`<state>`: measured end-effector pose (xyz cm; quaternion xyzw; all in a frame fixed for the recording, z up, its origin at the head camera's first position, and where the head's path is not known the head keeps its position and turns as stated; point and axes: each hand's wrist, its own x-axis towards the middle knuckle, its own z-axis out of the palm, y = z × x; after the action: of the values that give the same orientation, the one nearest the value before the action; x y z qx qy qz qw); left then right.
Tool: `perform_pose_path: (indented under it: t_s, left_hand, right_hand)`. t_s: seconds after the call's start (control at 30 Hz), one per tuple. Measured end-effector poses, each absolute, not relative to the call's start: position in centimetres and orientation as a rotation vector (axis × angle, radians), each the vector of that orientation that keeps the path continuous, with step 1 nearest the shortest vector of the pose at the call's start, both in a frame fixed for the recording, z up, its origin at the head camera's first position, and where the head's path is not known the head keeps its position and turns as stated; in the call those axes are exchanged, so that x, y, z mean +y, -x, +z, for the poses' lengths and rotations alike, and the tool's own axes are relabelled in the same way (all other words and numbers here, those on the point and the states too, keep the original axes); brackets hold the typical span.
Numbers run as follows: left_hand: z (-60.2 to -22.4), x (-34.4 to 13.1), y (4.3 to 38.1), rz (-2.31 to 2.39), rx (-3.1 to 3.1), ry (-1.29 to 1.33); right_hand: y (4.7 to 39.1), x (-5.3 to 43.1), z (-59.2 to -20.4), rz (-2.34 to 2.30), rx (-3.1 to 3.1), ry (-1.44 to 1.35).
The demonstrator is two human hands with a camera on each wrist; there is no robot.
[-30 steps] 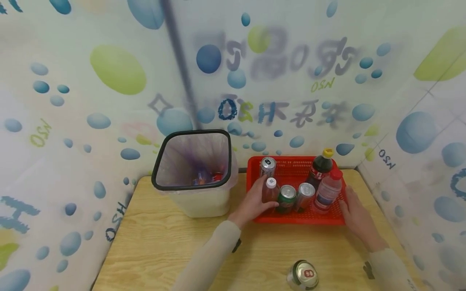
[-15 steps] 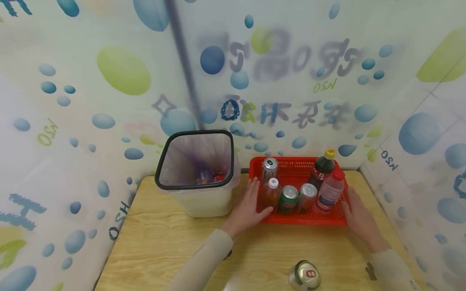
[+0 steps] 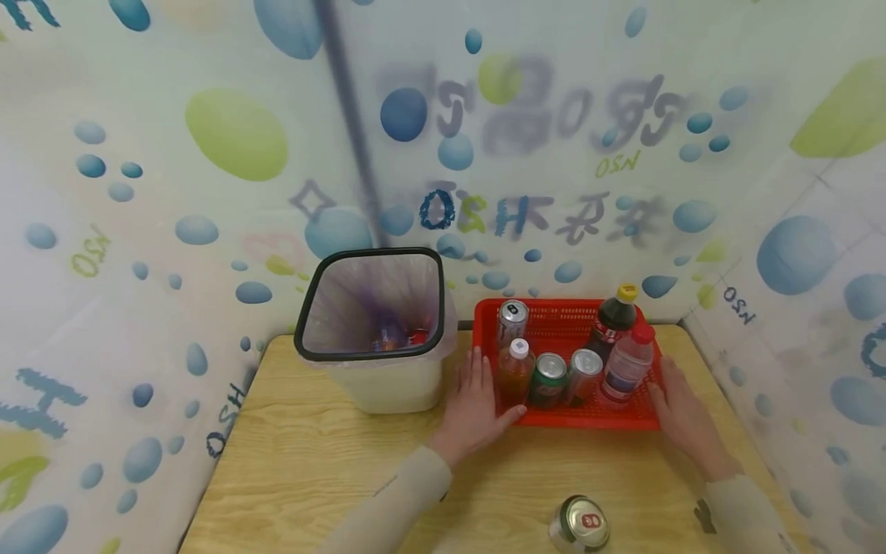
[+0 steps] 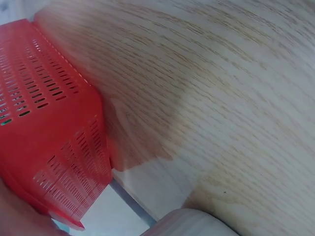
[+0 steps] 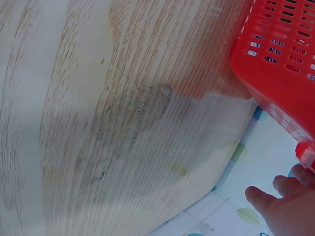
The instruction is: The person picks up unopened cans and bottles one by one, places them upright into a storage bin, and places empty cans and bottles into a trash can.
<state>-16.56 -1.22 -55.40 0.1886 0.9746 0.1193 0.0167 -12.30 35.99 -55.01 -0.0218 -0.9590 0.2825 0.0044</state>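
A red plastic basket (image 3: 588, 419) with slotted walls holds drinks in the head view. Inside stand a white-capped bottle of amber drink (image 3: 516, 377), a green can (image 3: 548, 382), a silver-topped can (image 3: 583, 377), another silver can (image 3: 512, 323) at the back left, a yellow-capped cola bottle (image 3: 612, 323) and a red-capped clear bottle (image 3: 628, 365). My left hand (image 3: 472, 412) lies along the basket's left side, fingers straight, thumb at the front corner. At the right side is my right hand (image 3: 687, 423), its thumb by the rim; its fingertips (image 5: 258, 197) show beside the basket in the right wrist view.
Left of the basket stands a white bin (image 3: 384, 388) with a black rim, a liner and some wrappers inside. A lone can (image 3: 580, 525) stands near the front of the wooden table (image 3: 311, 462). Patterned walls (image 3: 588, 231) close off the back and sides.
My left hand has let go of the white-capped bottle, which stands in the basket, and moved to the basket's left side. My right hand has stayed at the right side.
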Motion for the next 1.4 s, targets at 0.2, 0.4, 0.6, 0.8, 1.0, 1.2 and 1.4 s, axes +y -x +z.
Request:
perform_pose_path:
  t_s: [0.2,0.4,0.6,0.8,1.0,1.2,1.4]
  left_hand:
    - [-55.4,-1.3,16.5,0.360,3.043,-0.560]
    - [-55.4,-1.3,16.5,0.360,3.033,-0.552]
    - [-55.3,-1.3,16.4,0.350,3.024,-0.543]
    - [-55.1,-1.5,16.3,0.366,3.031,-0.539]
    - [-55.1,-1.7,16.1,0.470,3.048,-0.529]
    - [-55.4,-1.8,16.1,0.501,3.042,-0.511]
    - [-55.5,-1.9,16.2,0.501,3.020,-0.485]
  right_hand:
    - [12.6,35.8,-54.5,0.884,-3.037,0.078]
    - [12.7,36.1,-54.8,0.902,-3.048,0.059]
    - [11.9,36.1,-54.1,0.963,-3.012,0.041]
    - [9.9,35.1,-52.0,0.919,-2.932,-0.026]
    - [7.8,33.4,-49.6,0.891,-2.876,-0.101]
    - [6.2,31.8,-48.2,0.912,-2.844,-0.160]
    - [4.9,30.0,-47.9,0.990,-2.836,-0.227]
